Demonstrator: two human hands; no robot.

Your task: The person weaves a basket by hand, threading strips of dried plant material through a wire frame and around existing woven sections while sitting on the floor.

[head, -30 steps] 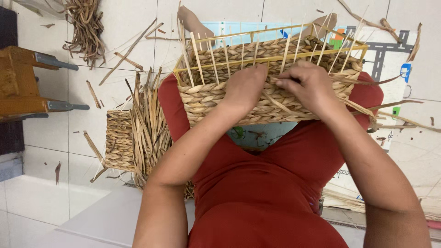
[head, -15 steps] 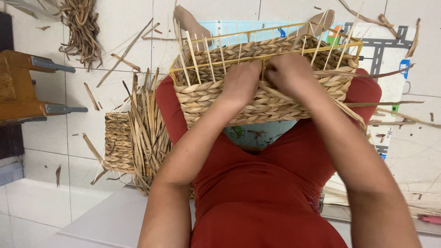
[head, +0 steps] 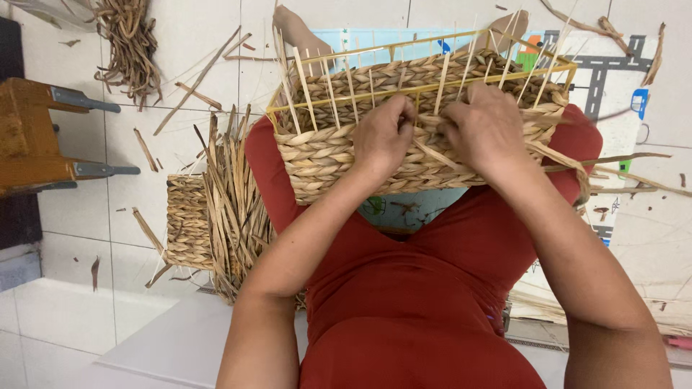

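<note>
1. The woven basket, half made, rests on the person's lap, across both knees, w/ a yellow wire frame around its top and thin pale stakes standing up from the rim.
2. Left hand lies on the near wall of the basket, fingers curled over the top braid row; it seems to pinch the weave, but what exactly is between the fingers I cannot tell.
3. Right hand is just beside it, also on the near wall, fingers bent down and pressing on a flat fibre strand that runs slanted betw. the two hands.
4. Loose strand ends stick out from the right side of the basket, over the right knee.
5. On the tile floor, left of the legs, lies a smaller woven piece w/ a bundle of dry fibre strips spread over it, touching the left thigh.
6. Top left: a heap of twisted fibre. Far left: a wooden stool w/ metal brackets.
7. Short scraps are scattered on the tiles.
8. Under the feet is a printed play mat, partly hidden by the basket.
9. The red clothing fills the lower middle and hides the floor there.
</note>
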